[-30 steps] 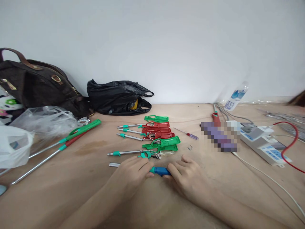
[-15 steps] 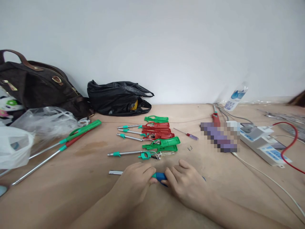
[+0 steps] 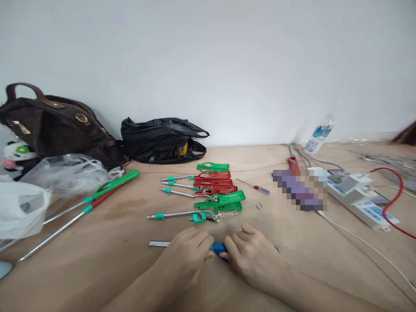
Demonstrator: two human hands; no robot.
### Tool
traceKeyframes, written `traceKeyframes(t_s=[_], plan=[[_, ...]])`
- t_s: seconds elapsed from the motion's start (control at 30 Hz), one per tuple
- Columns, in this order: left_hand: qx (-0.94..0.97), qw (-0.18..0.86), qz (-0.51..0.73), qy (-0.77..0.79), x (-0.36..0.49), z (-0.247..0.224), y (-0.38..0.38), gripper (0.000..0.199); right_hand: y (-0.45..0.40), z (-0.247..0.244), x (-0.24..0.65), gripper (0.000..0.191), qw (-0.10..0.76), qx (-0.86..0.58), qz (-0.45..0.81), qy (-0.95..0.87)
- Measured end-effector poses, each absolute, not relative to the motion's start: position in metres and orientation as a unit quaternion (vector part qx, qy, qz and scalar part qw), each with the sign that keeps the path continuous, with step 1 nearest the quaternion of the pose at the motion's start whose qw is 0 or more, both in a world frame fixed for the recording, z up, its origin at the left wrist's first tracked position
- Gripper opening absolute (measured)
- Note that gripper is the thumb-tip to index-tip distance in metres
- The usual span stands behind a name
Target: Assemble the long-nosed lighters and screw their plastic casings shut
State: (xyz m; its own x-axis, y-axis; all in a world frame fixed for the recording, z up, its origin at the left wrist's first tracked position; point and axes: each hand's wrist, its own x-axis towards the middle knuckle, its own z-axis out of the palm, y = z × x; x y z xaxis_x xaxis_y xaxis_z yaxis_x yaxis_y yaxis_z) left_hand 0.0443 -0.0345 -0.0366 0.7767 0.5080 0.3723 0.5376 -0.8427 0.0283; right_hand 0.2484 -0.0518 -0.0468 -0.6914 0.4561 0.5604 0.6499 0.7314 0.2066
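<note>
Close in front of me, a blue long-nosed lighter [image 3: 219,248] lies crosswise low over the table, its metal tube to the left. My left hand [image 3: 188,251] is closed around the tube near the green collar. The blue handle is in the closed grip of my right hand [image 3: 251,255], which hides most of it. Just beyond are opened lighters: a metal tube [image 3: 175,214] with loose wires, a green teal-ringed part [image 3: 198,217], green handle shells [image 3: 224,199] and red handle shells [image 3: 216,189]. A small purple screwdriver [image 3: 261,190] and tiny screws [image 3: 258,206] lie to their right.
At left are whole lighters [image 3: 112,184], white plastic bags [image 3: 24,208] and a dark backpack [image 3: 65,125]. A black bag [image 3: 156,141] rests by the wall. On the right are a power strip [image 3: 367,208] with cables, a water bottle [image 3: 320,134] and a red lighter [image 3: 293,164].
The camera view has tilted up a little, so the table things sit lower in the picture. Both hands keep their grip on the blue lighter, with hardly any movement.
</note>
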Motion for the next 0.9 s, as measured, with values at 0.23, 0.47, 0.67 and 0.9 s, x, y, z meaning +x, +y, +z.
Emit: traceKeyframes(t_s=[0.23,0.47,0.67,0.9], plan=[[-0.939,0.033,-0.173,-0.295,0.046,-0.037,-0.032,0.036,-0.043,-0.061,0.247,0.036,0.215,-0.329,-0.156,-0.906],[-0.928,-0.008,-0.139,-0.345,0.045,-0.049,-0.023,0.018,-0.032,-0.048,0.253,0.023,0.204,-0.391,0.000,-0.897],[-0.929,0.002,-0.125,-0.349,0.034,-0.037,-0.016,0.025,0.003,-0.031,0.303,0.020,0.319,-0.534,0.136,-0.771],[-0.941,-0.032,-0.153,-0.301,0.036,-0.028,-0.016,0.025,0.022,-0.026,0.340,0.022,0.123,-0.653,0.047,-0.746]])
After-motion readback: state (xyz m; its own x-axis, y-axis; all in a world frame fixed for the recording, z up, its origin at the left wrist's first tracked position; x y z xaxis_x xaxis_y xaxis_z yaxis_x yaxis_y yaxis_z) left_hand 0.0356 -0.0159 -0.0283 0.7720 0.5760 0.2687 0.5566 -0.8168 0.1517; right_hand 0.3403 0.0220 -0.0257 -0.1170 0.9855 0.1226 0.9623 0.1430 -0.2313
